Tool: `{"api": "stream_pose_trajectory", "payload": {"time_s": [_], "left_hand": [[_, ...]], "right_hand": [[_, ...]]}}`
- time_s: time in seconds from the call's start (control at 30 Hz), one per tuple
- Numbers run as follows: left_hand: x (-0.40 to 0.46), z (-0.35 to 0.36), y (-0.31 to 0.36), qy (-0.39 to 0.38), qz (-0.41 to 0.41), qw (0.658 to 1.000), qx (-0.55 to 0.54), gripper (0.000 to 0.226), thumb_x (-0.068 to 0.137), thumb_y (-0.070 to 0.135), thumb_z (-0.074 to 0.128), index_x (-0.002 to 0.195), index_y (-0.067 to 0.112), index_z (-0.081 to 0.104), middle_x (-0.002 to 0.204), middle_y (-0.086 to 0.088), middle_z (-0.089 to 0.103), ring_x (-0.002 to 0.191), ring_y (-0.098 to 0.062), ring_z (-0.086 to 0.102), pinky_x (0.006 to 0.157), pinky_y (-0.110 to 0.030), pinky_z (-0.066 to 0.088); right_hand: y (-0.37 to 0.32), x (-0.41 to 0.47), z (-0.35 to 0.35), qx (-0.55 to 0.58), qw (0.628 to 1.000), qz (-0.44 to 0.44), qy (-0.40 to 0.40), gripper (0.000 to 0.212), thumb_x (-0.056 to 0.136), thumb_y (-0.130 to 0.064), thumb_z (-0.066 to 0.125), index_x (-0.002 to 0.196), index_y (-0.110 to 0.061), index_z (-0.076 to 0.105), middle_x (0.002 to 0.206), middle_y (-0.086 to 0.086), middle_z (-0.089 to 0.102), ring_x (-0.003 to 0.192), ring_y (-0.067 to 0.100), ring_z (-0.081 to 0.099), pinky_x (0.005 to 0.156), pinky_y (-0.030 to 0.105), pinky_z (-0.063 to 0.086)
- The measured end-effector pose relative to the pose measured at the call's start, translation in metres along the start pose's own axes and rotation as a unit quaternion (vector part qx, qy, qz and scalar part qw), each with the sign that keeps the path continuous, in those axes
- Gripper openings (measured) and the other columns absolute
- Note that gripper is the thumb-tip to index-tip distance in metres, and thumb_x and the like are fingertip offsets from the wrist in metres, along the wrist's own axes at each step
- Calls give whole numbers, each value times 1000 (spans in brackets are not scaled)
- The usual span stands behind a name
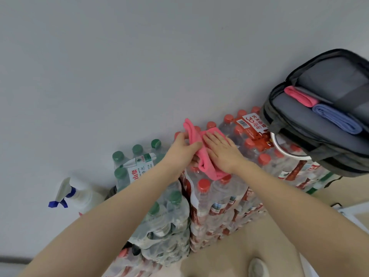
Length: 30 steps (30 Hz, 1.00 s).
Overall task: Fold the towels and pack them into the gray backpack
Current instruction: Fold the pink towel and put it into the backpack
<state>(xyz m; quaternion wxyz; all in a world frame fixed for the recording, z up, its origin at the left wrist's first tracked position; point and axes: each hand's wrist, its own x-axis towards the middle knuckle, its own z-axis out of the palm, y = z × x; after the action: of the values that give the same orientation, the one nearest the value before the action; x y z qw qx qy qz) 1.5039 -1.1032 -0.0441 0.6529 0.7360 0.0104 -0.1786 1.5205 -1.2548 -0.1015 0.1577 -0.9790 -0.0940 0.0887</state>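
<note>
A pink towel lies partly folded on top of a pack of red-capped water bottles. My left hand grips its left fold, fingers curled round the cloth. My right hand rests flat on the towel with straight fingers. The gray backpack lies open at the upper right on the bottle packs. Inside it sit a folded pink towel and a folded blue towel, side by side.
Packs of green-capped bottles stand left of the red-capped ones. A white spray bottle with a blue nozzle stands further left by the grey wall. A metal ring shows under the backpack. Beige floor lies below.
</note>
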Motion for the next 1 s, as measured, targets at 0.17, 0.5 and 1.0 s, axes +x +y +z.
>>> {"api": "stream_pose_trajectory", "payload": {"time_s": [0.17, 0.5, 1.0], "left_hand": [[31, 34, 1, -9, 13, 999, 47, 16, 91, 12, 52, 105, 9, 45, 68, -3, 58, 52, -7, 57, 55, -20, 49], [49, 35, -23, -99, 213, 824, 515, 60, 84, 34, 61, 137, 15, 41, 148, -6, 34, 138, -24, 26, 112, -32, 19], [75, -11, -30, -241, 214, 805, 499, 125, 43, 98, 23, 147, 29, 11, 151, 15, -7, 136, -3, -14, 114, -36, -10]], "right_hand": [[13, -20, -38, 500, 848, 94, 149, 35, 101, -21, 29, 127, -13, 51, 121, -8, 48, 118, 9, 42, 94, 16, 34], [29, -17, -20, 271, 958, 79, 47, 54, 91, -16, 48, 142, -13, 28, 141, 11, 38, 128, 27, 41, 105, 39, 36], [53, -69, -11, -75, 996, -56, -6, 67, 93, -22, 43, 149, -20, 5, 158, -7, -8, 145, 15, 4, 115, 35, 25]]}}
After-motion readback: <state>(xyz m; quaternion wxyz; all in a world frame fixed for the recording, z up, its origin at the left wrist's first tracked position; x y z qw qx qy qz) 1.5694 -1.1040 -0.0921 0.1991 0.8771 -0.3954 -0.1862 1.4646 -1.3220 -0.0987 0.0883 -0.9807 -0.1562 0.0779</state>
